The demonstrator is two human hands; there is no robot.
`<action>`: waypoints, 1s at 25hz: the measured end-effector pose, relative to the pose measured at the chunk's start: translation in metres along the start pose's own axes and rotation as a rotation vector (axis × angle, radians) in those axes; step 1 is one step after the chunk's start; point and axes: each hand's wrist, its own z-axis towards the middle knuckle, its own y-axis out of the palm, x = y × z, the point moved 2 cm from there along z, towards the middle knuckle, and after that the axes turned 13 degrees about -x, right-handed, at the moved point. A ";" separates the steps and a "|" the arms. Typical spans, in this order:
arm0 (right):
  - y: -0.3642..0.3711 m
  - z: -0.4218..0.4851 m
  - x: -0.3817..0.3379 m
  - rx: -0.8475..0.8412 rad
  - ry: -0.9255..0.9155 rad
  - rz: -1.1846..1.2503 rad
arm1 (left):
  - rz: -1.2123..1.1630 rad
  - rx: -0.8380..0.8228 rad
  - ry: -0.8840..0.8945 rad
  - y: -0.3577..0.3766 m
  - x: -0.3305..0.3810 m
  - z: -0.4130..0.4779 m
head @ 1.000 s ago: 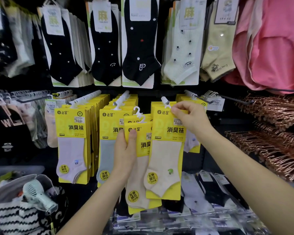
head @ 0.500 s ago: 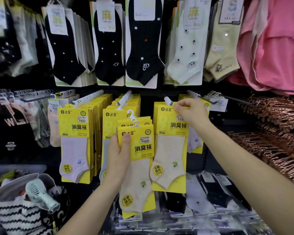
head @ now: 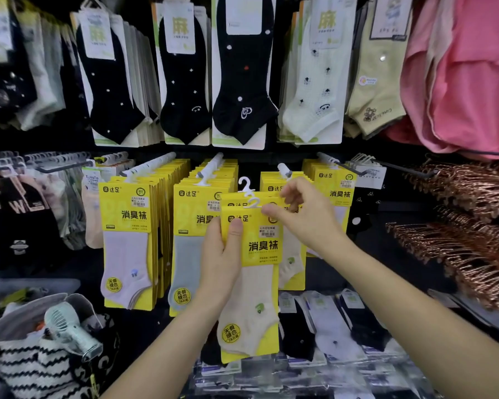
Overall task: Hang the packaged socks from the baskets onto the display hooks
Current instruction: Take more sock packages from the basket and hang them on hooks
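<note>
Holding entry, sock wall, lower row.
- Left grip (head: 222,263): closed round a small stack of yellow sock packs (head: 260,246), thumb on the front card, fingers behind. The stack is upright in front of the display, between the middle and right rows of hung yellow packs.
- Right grip (head: 306,223): thumb and curled fingers pinch the top right corner of the stack, beside its white plastic hanger hooks (head: 253,201).
- White display peg (head: 284,169): just above the right grip, already carrying matching yellow packs.
- Further pegs to the left: full rows of yellow packs (head: 127,214).
- Upper row: black ankle socks (head: 242,82) on cards.
- Below: loose bagged socks (head: 329,335).
- Lower left: striped bag (head: 35,367) with a handheld fan (head: 69,329).
- Right: copper hangers (head: 458,226).
</note>
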 end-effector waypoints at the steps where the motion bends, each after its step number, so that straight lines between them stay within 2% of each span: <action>1: 0.003 -0.001 0.000 -0.038 0.026 -0.024 | -0.008 0.004 -0.001 0.005 0.000 0.001; 6: -0.010 -0.005 0.006 -0.072 0.096 0.122 | -0.046 -0.009 -0.041 0.016 -0.001 0.002; 11: -0.020 -0.005 -0.001 0.007 -0.027 -0.060 | 0.036 -0.033 -0.032 0.023 -0.002 0.005; 14: -0.027 0.003 0.003 -0.001 0.016 -0.029 | 0.020 -0.049 -0.034 0.026 -0.003 0.004; 18: -0.039 0.023 0.008 0.069 0.090 0.033 | 0.066 0.051 -0.037 0.010 -0.006 0.007; 21: -0.043 0.037 0.006 0.144 0.087 -0.010 | 0.062 0.108 -0.037 -0.016 -0.012 0.008; 25: -0.040 0.051 0.010 0.123 0.140 -0.074 | 0.145 0.137 0.013 -0.041 -0.008 0.006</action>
